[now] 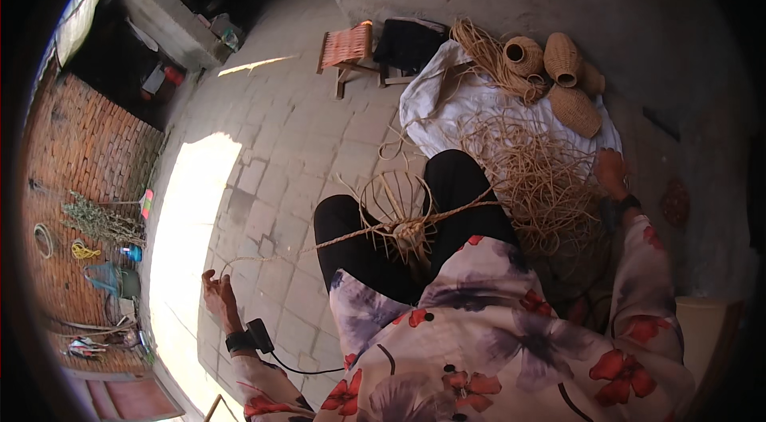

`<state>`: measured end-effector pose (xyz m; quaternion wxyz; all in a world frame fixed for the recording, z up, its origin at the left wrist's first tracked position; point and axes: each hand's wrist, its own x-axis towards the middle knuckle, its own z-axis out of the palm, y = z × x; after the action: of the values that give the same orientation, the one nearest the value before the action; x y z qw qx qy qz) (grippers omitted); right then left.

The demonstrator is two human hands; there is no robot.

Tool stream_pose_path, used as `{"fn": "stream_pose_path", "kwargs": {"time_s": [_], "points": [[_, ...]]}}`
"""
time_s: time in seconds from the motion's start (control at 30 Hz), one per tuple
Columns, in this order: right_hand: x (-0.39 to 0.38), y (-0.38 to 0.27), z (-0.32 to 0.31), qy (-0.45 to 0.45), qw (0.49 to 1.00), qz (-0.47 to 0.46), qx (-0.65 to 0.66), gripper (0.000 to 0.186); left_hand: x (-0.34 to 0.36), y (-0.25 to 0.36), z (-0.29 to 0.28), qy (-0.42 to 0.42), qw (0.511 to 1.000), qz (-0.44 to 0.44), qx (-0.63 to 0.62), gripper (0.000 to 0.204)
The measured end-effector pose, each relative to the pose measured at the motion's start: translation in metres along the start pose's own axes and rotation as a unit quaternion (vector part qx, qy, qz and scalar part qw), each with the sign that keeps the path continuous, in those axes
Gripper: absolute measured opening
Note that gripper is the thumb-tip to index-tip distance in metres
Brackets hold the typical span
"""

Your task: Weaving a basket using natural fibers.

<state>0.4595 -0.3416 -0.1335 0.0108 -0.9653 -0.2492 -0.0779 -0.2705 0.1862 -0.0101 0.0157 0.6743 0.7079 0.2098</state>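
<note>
Between my knees sits a partly woven basket, with thin bare ribs standing out in a ring and a knotted clump of cord at its near side. A twisted straw-coloured cord runs from that clump over my left leg. Its thin end reaches my left hand, held out to the left with the fingers curled on it. Another length of cord crosses my right thigh toward the loose pile of straw cord. My right hand is far out to the right, closed, beside the pile and the white cloth's edge; what it grips is hidden.
Several finished woven baskets and a cord bundle lie on the white cloth. A folding stool and a dark-topped seat stand ahead. A brick wall is at the left, with a broom-like brush bundle.
</note>
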Motion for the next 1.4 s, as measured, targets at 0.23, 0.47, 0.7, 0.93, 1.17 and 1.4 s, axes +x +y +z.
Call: {"fn": "stream_pose_path", "kwargs": {"time_s": [0.23, 0.47, 0.7, 0.93, 1.17, 1.4], "points": [[-0.055, -0.239, -0.122, 0.030, 0.841, -0.405, 0.358, 0.013, -0.041, 0.090, 0.016, -0.107, 0.971, 0.199, -0.077, 0.055], [-0.090, -0.292, -0.128, -0.090, 0.771, -0.444, 0.449, 0.016, -0.102, 0.236, -0.004, -0.339, 0.852, 0.192, -0.350, 0.039], [-0.015, -0.112, -0.035, 0.018, 0.957, -0.168, 0.234, 0.015, -0.121, 0.282, -0.028, -0.421, 0.798, 0.203, -0.381, 0.038], [-0.005, 0.165, 0.044, 0.106, 0.992, 0.024, -0.057, 0.019, -0.122, 0.298, -0.010, -0.524, 0.758, 0.194, -0.335, 0.042], [-0.002, -0.075, -0.043, 0.019, 0.939, -0.188, 0.289, 0.013, -0.145, 0.325, -0.010, -0.582, 0.753, 0.236, -0.197, 0.045], [-0.082, -0.271, -0.141, -0.055, 0.774, -0.419, 0.471, 0.017, -0.159, 0.324, -0.009, -0.617, 0.746, 0.195, -0.158, 0.039]]}}
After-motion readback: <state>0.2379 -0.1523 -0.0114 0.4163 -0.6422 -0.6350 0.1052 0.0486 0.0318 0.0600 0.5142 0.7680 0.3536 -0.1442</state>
